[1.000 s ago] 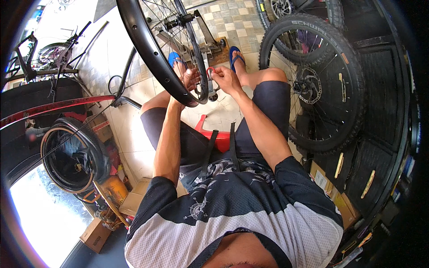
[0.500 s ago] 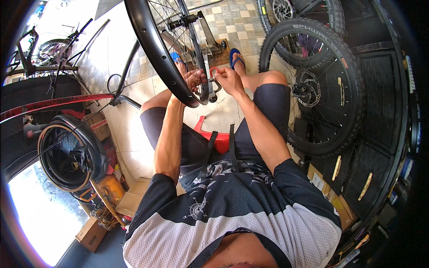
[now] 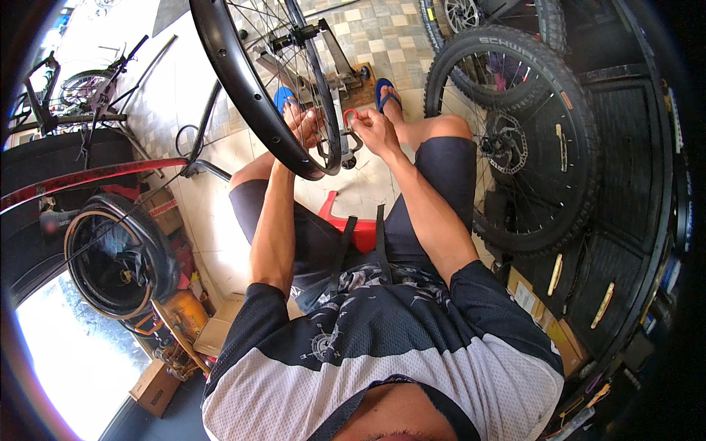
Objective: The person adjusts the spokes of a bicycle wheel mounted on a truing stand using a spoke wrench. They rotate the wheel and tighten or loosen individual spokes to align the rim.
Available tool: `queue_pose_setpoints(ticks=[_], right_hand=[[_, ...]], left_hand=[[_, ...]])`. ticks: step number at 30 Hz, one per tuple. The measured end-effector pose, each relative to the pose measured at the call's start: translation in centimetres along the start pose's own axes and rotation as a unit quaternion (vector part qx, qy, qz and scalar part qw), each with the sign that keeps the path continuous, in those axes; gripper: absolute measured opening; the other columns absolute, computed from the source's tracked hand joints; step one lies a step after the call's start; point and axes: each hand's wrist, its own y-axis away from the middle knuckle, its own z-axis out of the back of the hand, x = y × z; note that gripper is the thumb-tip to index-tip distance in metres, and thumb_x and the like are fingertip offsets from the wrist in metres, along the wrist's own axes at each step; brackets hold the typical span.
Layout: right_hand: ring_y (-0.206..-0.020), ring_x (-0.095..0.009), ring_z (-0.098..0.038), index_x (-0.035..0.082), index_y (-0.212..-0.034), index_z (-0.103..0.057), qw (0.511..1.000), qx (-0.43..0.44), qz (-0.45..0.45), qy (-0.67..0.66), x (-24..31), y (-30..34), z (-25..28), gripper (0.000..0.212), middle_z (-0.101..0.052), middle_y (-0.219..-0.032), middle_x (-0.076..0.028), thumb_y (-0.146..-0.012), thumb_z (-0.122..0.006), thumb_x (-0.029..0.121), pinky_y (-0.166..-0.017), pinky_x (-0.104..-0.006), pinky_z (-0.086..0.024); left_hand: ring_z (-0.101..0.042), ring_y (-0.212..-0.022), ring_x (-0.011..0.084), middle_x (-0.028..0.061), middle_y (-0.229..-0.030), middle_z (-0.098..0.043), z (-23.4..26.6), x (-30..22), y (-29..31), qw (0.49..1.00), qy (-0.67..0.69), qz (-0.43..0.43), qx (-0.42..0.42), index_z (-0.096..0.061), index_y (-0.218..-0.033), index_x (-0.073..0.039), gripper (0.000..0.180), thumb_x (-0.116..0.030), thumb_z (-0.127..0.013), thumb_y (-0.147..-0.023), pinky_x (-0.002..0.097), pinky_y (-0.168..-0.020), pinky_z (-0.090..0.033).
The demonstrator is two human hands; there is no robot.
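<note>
A bare bicycle wheel with a wide black rim [image 3: 254, 103] and thin spokes stands upright in a metal truing stand [image 3: 334, 51] in front of me. My left hand [image 3: 304, 130] is at the wheel's near part, its bent fingers among the spokes; the rim hides some of it. On the wheel's right side, my right hand [image 3: 375, 132] pinches a small red spoke wrench [image 3: 348, 115] between thumb and fingers. The hand is close to the stand's caliper arm [image 3: 356, 144], beside the rim.
Tyred bicycle wheels [image 3: 507, 140] lean against a black cabinet [image 3: 625, 147] at my right. A red bicycle frame tube [image 3: 95, 173] reaches in from the left. Tyres [image 3: 121, 253] and cardboard boxes [image 3: 156, 388] are at lower left. A red stool [image 3: 360, 231] is between my legs.
My left hand has shifted a little left, away from the rim's right edge. The right hand stays beside the rim with the red spoke wrench. The whole view has shifted slightly.
</note>
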Motion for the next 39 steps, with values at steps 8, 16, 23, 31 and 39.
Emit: queue_pose_setpoints(ticks=[8,16,23,31,39], right_hand=[[-0.083,-0.018,-0.071,-0.002,-0.104,-0.068,1.000,0.006,0.005,0.027,-0.3,-0.1,0.1,0.033,-0.075,-0.091,-0.013,-0.091,-0.069,0.029,-0.074,-0.0313,-0.054],[-0.084,-0.019,-0.072,-0.002,-0.105,-0.068,1.000,0.006,-0.007,0.028,-0.2,0.0,0.1,0.033,-0.075,-0.093,-0.013,-0.093,-0.066,0.029,-0.075,-0.0325,-0.054],[-0.083,-0.019,-0.072,-0.001,-0.103,-0.068,1.000,0.008,-0.003,0.029,0.1,0.2,0.4,0.032,-0.076,-0.091,-0.013,-0.091,-0.067,0.029,-0.075,-0.0327,-0.054],[-0.079,-0.016,-0.069,-0.001,-0.102,-0.067,1.000,0.004,0.002,0.025,0.0,0.3,0.2,0.032,-0.073,-0.088,-0.011,-0.091,-0.068,0.029,-0.071,-0.0315,-0.052],[-0.079,-0.020,-0.069,-0.001,-0.099,-0.068,1.000,-0.007,0.004,0.005,-0.1,0.1,0.2,0.031,-0.073,-0.087,-0.012,-0.089,-0.069,0.028,-0.071,-0.0340,-0.053]], left_hand=[[-0.065,-0.082,0.0113,0.0004,-0.104,-0.067,-0.6,-2.0,1.0,0.995,0.068,0.056,0.053,-0.062,-0.125,-0.006,0.032,-0.027,-0.063,-0.102,0.0334,-0.076,-0.058],[-0.059,-0.070,0.0055,0.0004,-0.100,-0.066,-0.9,-2.8,1.4,0.994,0.078,0.052,0.050,-0.061,-0.123,-0.004,0.028,-0.023,-0.063,-0.102,0.0242,-0.068,-0.052],[-0.064,-0.082,0.0121,0.0052,-0.106,-0.068,-1.0,-3.0,2.4,0.992,0.083,0.085,-0.031,-0.060,-0.125,-0.005,0.054,-0.053,-0.058,-0.099,0.0270,-0.071,-0.053],[-0.054,-0.065,0.0072,0.0034,-0.100,-0.069,1.2,1.6,-0.7,0.994,0.101,0.035,0.029,-0.059,-0.129,-0.002,0.042,-0.035,-0.060,-0.103,0.0237,-0.054,-0.043],[-0.063,-0.112,0.0181,0.0078,-0.118,-0.068,-2.0,-1.1,1.5,0.999,0.002,0.029,0.037,-0.060,-0.131,-0.002,0.046,-0.034,-0.065,-0.099,0.0244,-0.077,-0.046]])
